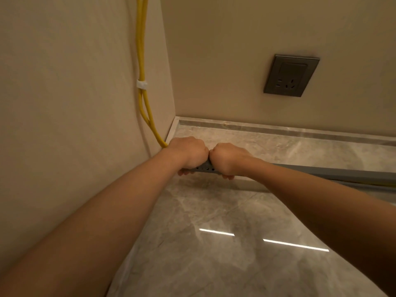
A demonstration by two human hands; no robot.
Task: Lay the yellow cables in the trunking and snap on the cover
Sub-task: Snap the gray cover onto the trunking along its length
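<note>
two bare hands meet on the near end of a long grey plastic trunking (342,174), which lies on the glossy grey marble floor (214,243) and runs off to the right from the room corner. the left hand (188,152) and the right hand (228,159) sit knuckle to knuckle, each clamped on the trunking with the fingers curled under its lower edge. a row of small holes shows on the trunking's side between them.

the pair of yellow round cables (141,50) drops down the beige left wall (64,103), is bound by a white tie (141,84), then bends towards the floor and passes out of sight behind the left hand. a thin yellow line shows under the trunking at the far right edge.

progress, as judged: the cables appear largely laid in the channel, and the grip suggests the cover is being squeezed home at this end. the cover cannot be told apart from the body here, so how much of it is seated is unclear. the yellow sliver at the right hints that that stretch is not yet closed. a dark grey wall socket (291,75) sits above the pale stone skirting (278,129).
</note>
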